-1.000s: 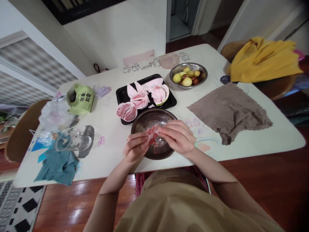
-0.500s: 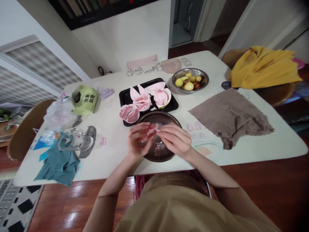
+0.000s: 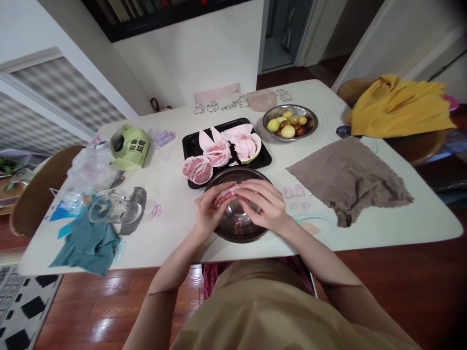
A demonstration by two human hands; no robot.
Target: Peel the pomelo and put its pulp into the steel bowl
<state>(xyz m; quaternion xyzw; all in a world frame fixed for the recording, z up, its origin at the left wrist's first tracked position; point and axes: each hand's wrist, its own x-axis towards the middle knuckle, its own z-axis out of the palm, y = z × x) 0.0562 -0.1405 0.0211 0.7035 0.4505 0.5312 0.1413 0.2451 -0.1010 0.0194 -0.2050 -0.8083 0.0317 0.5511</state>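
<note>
Fruit piece [image 3: 225,196] was clamped in the left hand [image 3: 207,209], right hand [image 3: 265,204] at its end, grip unclear, bowl [image 3: 250,235] below, tray [image 3: 191,144] just beyond, long axis slanted away rightward.

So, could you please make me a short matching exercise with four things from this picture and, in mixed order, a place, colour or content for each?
Things:
1. fruit piece
2. tray
3. small bowl
4. wavy-edged cloth

Descriptions:
A. holds round fruit
B. brown, lying on the right part of the table
C. in the left hand, above the large bowl
D. black, with peeled fruit on it

Pairs: 1-C, 2-D, 3-A, 4-B
</note>
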